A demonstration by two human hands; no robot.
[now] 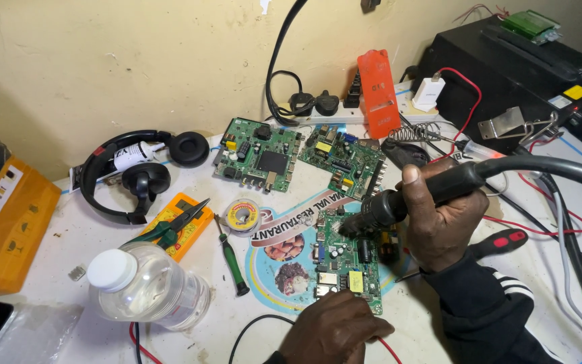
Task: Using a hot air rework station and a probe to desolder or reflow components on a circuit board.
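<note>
- So the right hand [439,226] was clenched around the black handle of a hot-air tool [399,202], thumb up on top; its nozzle pointed down and left at the green circuit board [345,259] lying on the table [55,263], tip right over the board's upper part
- left hand [335,330] rested at the near edge of that same board, fingers curled down onto it, pinning it flat more than gripping it; couldn't tell if anything was tucked under the palm
- board sat on a printed sticker with food pictures [284,259], roughly mid-table, just in front of the person
- two more green boards [257,155] [343,160] lay side by side further back, near a white power strip [345,114] by the wall
- off to the left: a green screwdriver [232,259], a solder reel [242,216], a yellow multimeter [182,226] with pliers [170,229] on top, black headphones [136,172], and a clear plastic bottle [149,286] with a white cap lying on its side
- a red-and-black screwdriver [500,244] lay just right of the right wrist
</note>
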